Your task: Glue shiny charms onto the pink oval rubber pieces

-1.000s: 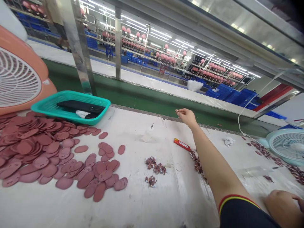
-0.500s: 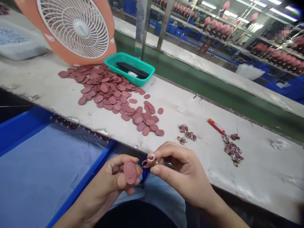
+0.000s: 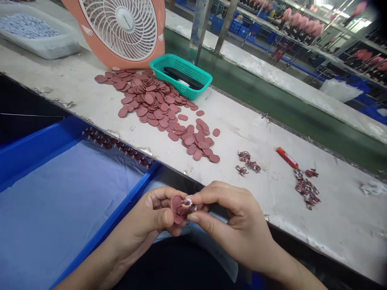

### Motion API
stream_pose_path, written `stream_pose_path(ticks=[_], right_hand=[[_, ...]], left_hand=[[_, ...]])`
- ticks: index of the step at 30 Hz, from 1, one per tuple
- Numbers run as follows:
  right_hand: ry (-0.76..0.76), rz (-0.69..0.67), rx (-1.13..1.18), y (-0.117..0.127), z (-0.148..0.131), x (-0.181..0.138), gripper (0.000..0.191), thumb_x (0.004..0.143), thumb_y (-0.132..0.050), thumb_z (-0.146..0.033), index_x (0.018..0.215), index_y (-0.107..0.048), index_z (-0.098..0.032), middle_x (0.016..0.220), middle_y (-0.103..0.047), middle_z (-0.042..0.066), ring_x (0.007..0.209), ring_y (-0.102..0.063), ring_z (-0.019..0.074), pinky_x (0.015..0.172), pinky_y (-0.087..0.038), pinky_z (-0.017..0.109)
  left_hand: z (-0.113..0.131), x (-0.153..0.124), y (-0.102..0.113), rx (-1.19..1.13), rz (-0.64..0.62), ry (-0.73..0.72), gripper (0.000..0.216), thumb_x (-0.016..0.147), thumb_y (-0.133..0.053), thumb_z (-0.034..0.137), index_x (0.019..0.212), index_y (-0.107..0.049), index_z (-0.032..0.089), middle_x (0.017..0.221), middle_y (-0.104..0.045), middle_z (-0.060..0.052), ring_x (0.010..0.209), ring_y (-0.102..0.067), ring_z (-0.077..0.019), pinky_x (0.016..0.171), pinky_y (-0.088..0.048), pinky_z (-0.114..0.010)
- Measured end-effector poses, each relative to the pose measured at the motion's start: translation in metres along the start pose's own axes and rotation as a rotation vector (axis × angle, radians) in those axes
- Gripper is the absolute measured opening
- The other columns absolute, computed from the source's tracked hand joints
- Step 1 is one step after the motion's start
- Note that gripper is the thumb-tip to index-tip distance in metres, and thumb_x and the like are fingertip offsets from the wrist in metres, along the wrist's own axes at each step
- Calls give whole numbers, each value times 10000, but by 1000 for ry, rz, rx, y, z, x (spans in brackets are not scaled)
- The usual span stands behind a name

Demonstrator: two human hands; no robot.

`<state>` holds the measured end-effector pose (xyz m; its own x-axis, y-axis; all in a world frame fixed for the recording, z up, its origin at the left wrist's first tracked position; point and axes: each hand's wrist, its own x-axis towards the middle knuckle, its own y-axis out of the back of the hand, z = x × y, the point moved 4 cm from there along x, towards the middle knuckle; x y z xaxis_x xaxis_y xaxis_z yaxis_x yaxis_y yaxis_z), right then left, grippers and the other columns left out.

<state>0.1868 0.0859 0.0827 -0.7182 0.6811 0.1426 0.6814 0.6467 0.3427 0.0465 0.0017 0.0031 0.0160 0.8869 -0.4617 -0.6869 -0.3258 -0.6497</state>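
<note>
My left hand [image 3: 160, 215] is closed round the edge of a reddish-brown oval disc [image 3: 176, 205]. Between thumb and fingertips of my right hand [image 3: 225, 217] is a small brown figurine [image 3: 186, 206] with white and tan parts. The figurine meets the disc's face; whether it is seated there I cannot tell. Both hands are over my lap, just off the bench's near edge. Beyond them on the bench lies a heap of similar oval discs [image 3: 151, 98]. Small brown figurines [image 3: 252, 165] lie right of the heap, with another cluster [image 3: 306, 188] farther right.
An orange fan [image 3: 125, 24] and a green basket [image 3: 181, 76] with a black object stand behind the discs. A red tube [image 3: 286, 157] lies near the right cluster. A blue tray [image 3: 72, 225] is at left below the bench [image 3: 229, 117]; a white tub [image 3: 39, 36] stands far left.
My hands have come together, bringing the figurine from beside the disc onto its face. The disc has turned toward the right hand. The camera view has shifted.
</note>
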Motion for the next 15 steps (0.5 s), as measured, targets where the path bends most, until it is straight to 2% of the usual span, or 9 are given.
stream_pose_path(ticks=[8,15], right_hand=[[52,-50,-34,1,-2,3,152,912,-726,-228,1039,-763,-303,828,-766,-5,705,-683,163,653,-540,299],[71,-73,-45,1,-1,5,112,923,-716,-221,1020,-746,-268,807,-748,-5,679,-673,142,642,-544,274]], left_hand=[[1,-1,-1,-8,4,29,422,473,-984,462,771,-813,218,602,-688,21,540,-597,-94,509,-502,-154],[-3,-1,3,-26,-2,52,411,531,-970,450,831,-812,217,730,-743,-5,639,-650,-118,554,-509,-164]])
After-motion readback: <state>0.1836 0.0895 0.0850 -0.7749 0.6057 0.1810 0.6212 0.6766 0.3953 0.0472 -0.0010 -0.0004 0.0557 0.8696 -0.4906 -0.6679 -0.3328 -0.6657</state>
